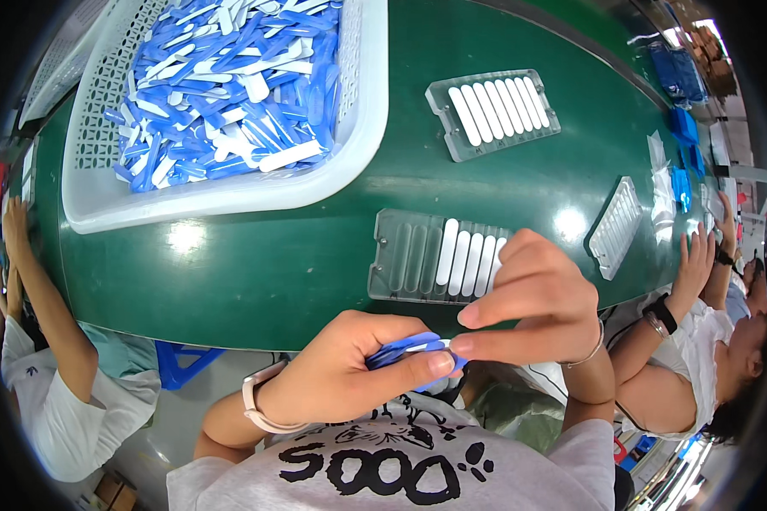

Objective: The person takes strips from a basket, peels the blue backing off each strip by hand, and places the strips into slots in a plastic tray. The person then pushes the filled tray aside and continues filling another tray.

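My left hand (358, 362) is closed round a small bunch of blue and white flat strips (400, 349), which stick out past its fingers to the right. Close by is my right hand (541, 298), its lower fingertip touching the right end of the bunch. A gap separates that fingertip from the one above, with nothing visible between them. Just beyond my hands lies a clear slotted tray (409, 294). White strips (456, 258) with rounded ends fill its right-hand slots, while several left-hand slots hold none. My right hand covers the tray's right end.
A white perforated basket (230, 200) heaped with blue and white strips stands at the far left. Another filled tray (464, 152) lies farther back; a third tray (603, 255) is tilted at the right. On the green table (298, 272), co-workers' arms rest at the left (47, 298) and right (690, 272).
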Demonstrator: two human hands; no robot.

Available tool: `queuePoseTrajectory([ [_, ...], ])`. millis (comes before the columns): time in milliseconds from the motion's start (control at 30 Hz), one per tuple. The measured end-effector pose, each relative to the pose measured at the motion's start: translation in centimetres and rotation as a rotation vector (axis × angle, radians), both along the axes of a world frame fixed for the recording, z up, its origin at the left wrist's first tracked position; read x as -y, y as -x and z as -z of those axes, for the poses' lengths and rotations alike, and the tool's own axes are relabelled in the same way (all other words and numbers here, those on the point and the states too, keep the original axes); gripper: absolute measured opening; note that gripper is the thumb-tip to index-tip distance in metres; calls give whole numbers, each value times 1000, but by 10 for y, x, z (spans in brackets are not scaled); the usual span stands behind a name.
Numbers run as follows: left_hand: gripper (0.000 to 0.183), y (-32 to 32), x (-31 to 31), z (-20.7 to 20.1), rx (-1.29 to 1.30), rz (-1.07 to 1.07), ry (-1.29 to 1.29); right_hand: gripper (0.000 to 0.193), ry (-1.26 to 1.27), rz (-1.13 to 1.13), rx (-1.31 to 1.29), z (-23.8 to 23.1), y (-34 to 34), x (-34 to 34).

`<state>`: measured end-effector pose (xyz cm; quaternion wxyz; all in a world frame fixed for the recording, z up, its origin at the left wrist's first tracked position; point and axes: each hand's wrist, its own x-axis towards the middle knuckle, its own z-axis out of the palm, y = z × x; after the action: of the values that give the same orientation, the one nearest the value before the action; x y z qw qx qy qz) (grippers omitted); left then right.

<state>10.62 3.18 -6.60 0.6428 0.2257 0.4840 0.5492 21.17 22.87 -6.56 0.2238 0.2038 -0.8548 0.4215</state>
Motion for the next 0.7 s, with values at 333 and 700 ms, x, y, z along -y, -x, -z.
queuePoseTrajectory([
  [333,25,12,11,6,455,-117,161,18,183,262,119,-19,-3,-23],
  [700,25,17,16,-4,80,-248,237,28,-42,289,-123,-12,5,-12],
])
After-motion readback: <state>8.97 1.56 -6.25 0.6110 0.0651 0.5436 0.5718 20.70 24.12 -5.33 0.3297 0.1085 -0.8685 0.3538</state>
